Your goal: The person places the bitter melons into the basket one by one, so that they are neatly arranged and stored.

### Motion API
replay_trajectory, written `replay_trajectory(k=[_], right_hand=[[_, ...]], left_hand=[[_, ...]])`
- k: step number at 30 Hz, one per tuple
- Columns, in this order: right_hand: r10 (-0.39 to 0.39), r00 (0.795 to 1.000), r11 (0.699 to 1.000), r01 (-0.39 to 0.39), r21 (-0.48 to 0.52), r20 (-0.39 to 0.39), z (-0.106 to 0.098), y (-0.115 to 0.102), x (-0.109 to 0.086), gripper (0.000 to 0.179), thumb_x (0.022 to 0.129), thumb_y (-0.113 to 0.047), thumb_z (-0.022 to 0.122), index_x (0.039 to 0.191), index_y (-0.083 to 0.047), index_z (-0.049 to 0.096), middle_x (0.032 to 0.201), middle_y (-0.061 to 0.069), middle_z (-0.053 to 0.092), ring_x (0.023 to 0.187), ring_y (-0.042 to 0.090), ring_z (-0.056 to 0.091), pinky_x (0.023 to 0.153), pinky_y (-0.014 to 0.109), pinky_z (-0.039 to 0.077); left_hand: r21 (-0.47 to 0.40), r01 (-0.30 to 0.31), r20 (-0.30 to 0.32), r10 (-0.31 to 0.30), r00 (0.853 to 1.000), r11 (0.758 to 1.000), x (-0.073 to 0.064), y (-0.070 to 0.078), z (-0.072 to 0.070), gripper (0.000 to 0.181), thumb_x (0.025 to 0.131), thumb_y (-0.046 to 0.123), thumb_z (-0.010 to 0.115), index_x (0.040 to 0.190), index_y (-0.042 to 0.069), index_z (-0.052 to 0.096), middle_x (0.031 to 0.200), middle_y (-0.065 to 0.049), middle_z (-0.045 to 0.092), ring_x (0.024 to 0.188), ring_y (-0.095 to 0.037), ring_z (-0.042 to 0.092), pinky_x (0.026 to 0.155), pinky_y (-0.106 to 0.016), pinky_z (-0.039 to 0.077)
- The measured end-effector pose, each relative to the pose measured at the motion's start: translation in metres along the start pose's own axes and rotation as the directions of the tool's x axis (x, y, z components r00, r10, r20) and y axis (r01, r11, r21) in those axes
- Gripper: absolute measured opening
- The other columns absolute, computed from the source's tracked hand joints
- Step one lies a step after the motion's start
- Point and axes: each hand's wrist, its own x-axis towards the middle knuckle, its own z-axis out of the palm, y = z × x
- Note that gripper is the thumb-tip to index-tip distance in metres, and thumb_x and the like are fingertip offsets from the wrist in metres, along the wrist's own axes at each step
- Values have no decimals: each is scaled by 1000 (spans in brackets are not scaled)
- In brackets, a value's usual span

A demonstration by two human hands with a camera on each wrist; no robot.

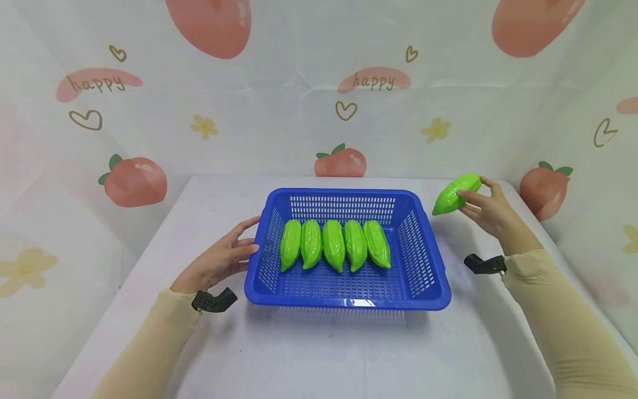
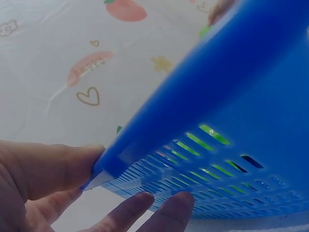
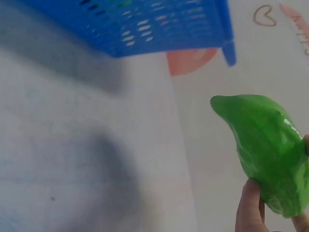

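A blue plastic basket [image 1: 349, 303] with slotted walls stands on the table. Several glossy green bitter melons [image 1: 333, 244] lie side by side in it, toward its left and middle. At the basket's left side, my left hand [image 1: 219, 260] grips the rim, thumb over the edge and fingers against the outer wall; the left wrist view shows the thumb [image 2: 63, 166] on the rim. Beyond the basket's right back corner, my right hand [image 1: 490, 210] holds another bitter melon [image 1: 454, 194] above the table, its pointed end toward the basket. The right wrist view shows this melon [image 3: 265, 145] between thumb and fingers.
A white table surface [image 1: 309, 354] extends around the basket. Behind and beside it hangs a pale cloth [image 1: 279, 127] printed with fruit, hearts and flowers. Black wrist cameras [image 1: 214, 301] are strapped on both forearms. Inside the basket, bare floor shows right of the melons.
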Motion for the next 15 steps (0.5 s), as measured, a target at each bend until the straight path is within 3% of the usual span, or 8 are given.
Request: replay_trajectory(k=[4, 7, 10, 12, 15], right_hand=[[-22, 1000, 999, 21, 47, 17, 6, -6, -4, 101, 90, -1, 63, 152, -39, -7, 129, 0, 25, 85, 7, 61, 81, 18, 54], [-41, 999, 998, 40, 58, 17, 10, -8, -8, 100, 90, 0, 64, 152, -40, -3, 142, 1, 18, 85, 8, 64, 82, 20, 56], [-73, 997, 997, 73, 19, 23, 16, -9, -13, 95, 90, -3, 64, 151, -41, 2, 151, 2, 7, 86, 7, 66, 78, 23, 57], [-95, 995, 995, 95, -2, 30, 20, -9, -17, 89, 91, -5, 64, 150, -40, 7, 148, 3, 13, 87, 7, 66, 76, 24, 58], [-135, 990, 990, 136, -28, 46, 25, -6, -21, 85, 91, -6, 64, 148, -37, 10, 132, 2, 30, 90, 6, 65, 74, 23, 57]], left_hand=[[4, 3, -6, -3, 1000, 1000, 0, 0, 0, 80, 94, 25, 64, 155, 35, 13, 143, -23, 44, 106, -23, 65, 98, -45, 50], [8, 3, -10, -3, 1000, 1000, -1, 0, 0, 80, 94, 26, 64, 155, 34, 13, 143, -23, 44, 106, -23, 65, 97, -45, 51], [13, 0, -11, 0, 1000, 1000, -1, 0, 0, 80, 94, 26, 64, 155, 34, 13, 143, -23, 44, 106, -23, 65, 97, -44, 51], [17, -2, -11, 2, 1000, 1000, -1, 0, 0, 80, 94, 26, 63, 155, 35, 13, 143, -23, 44, 106, -23, 65, 97, -44, 51], [21, -4, -12, 5, 1000, 1000, -1, 0, 0, 79, 94, 27, 63, 155, 35, 13, 142, -23, 45, 105, -23, 64, 96, -44, 51]])
